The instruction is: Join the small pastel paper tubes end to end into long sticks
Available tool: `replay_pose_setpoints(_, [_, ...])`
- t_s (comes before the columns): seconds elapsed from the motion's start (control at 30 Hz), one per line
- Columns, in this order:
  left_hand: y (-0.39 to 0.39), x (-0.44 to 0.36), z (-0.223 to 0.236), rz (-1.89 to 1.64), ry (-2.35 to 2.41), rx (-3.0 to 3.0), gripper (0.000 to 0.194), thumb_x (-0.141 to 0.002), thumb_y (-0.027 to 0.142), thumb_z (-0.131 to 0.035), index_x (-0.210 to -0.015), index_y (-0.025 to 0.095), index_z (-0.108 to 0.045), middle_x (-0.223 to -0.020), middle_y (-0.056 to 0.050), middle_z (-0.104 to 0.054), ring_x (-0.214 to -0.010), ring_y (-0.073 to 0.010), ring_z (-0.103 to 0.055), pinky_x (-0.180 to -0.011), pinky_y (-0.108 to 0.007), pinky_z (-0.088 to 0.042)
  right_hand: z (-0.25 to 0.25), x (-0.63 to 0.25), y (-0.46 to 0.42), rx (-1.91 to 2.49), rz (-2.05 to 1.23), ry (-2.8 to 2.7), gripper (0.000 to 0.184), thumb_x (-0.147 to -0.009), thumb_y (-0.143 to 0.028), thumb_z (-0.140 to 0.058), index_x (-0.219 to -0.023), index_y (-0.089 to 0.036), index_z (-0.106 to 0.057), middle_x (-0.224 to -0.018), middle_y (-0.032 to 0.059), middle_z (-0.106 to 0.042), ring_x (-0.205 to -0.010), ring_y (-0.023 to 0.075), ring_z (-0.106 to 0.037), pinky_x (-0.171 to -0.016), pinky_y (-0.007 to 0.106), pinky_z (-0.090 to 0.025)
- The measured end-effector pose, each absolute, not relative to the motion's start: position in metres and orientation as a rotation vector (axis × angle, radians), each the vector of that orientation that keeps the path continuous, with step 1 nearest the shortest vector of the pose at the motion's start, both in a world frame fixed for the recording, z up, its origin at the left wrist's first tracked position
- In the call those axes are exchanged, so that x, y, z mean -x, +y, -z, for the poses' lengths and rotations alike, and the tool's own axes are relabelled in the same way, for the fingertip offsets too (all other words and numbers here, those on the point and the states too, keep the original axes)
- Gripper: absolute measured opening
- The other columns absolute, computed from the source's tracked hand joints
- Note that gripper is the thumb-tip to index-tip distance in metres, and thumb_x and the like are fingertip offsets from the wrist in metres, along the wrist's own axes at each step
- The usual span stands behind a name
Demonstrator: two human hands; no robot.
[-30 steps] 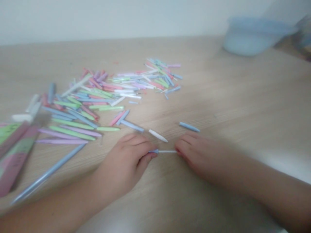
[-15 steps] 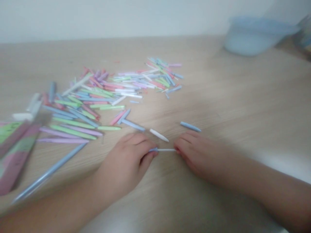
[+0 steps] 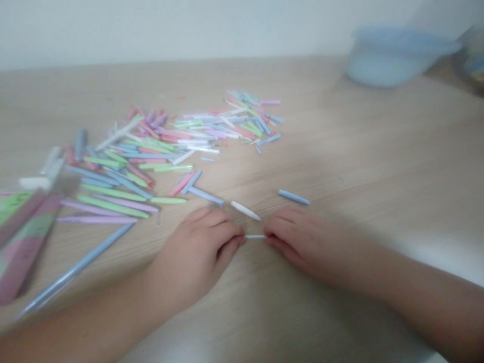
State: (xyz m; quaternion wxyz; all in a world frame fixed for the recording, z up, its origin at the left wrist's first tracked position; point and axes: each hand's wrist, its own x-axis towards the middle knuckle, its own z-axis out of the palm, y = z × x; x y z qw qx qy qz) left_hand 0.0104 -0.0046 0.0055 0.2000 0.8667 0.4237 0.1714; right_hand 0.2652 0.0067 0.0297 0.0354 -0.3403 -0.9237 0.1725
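Head view: left hand (image 3: pixel 215 244) and right hand (image 3: pixel 293 234) each have a pinch grip on the thin white rod (image 3: pixel 255 237) between them over the worktop (image 3: pixel 378 151); could bend or slip if pushed off-axis

The left hand (image 3: pixel 207 243) and right hand (image 3: pixel 298 236) hid both ends of the thin white rod (image 3: pixel 254 237). The left edge cut off the pink-and-green pieces (image 3: pixel 23 258); the blue tub (image 3: pixel 381 63) was blurred.
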Motion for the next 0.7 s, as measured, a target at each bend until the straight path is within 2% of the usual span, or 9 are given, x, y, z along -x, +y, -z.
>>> replay_pose_setpoints(0.2, [-0.006, -0.009, -0.005, -0.452, 1.197, -2.423, 0.016, -0.106, 0.027, -0.056, -0.099, 0.025, -0.071, -0.097, -0.003, -0.069, -0.096, -0.0246, -0.06, -0.088, -0.042, -0.044, -0.035, -0.265, 0.008, 1.131, -0.699, -2.775, 0.01, -0.104, -0.013, -0.058, -0.101, -0.016, -0.067, -0.105, 0.008, -0.071, -0.097, 0.0226, -0.065, -0.089, 0.037, -0.051])
replay_pose_setpoints(0.33, [-0.008, -0.008, -0.005, -0.438, 1.223, -2.437, 0.017, -0.106, 0.027, -0.055, -0.1, 0.025, -0.07, -0.098, -0.003, -0.069, -0.097, -0.0254, -0.06, -0.089, -0.044, -0.044, -0.034, -0.269, 0.008, 1.115, -0.738, -2.707, 0.006, -0.104, -0.022, -0.063, -0.105, -0.018, -0.067, -0.108, 0.0076, -0.071, -0.097, 0.0218, -0.065, -0.085, 0.035, -0.051])
replay_pose_setpoints(0.5, [-0.008, -0.009, -0.006, -0.435, 1.226, -2.437, 0.019, -0.107, 0.029, -0.053, -0.099, 0.024, -0.07, -0.1, -0.004, -0.069, -0.098, -0.0254, -0.06, -0.089, -0.043, -0.045, -0.033, -0.284, 0.018, 1.118, -0.45, -2.548, 0.016, -0.107, -0.031, -0.055, -0.102, -0.02, -0.066, -0.097, 0.0068, -0.068, -0.094, 0.0225, -0.064, -0.085, 0.035, -0.051])
replay_pose_setpoints(0.6, [-0.007, -0.009, -0.006, -0.431, 1.226, -2.426, 0.02, -0.107, 0.029, -0.053, -0.099, 0.024, -0.071, -0.099, -0.004, -0.07, -0.097, -0.0254, -0.06, -0.089, -0.043, -0.045, -0.031, -0.298, 0.031, 1.206, -0.222, -2.548, 0.019, -0.107, -0.033, -0.055, -0.112, -0.019, -0.066, -0.107, 0.0112, -0.069, -0.101, 0.0262, -0.065, -0.092, 0.041, -0.051])
replay_pose_setpoints(0.7, [-0.007, -0.01, -0.007, -0.445, 1.226, -2.414, 0.02, -0.107, 0.028, -0.053, -0.099, 0.024, -0.071, -0.099, -0.004, -0.07, -0.097, -0.0254, -0.061, -0.089, -0.043, -0.045, -0.025, -0.309, 0.039, 1.347, -0.151, -2.598, 0.023, -0.104, -0.035, -0.059, -0.117, -0.017, -0.065, -0.112, 0.0135, -0.069, -0.102, 0.0287, -0.065, -0.093, 0.044, -0.051])
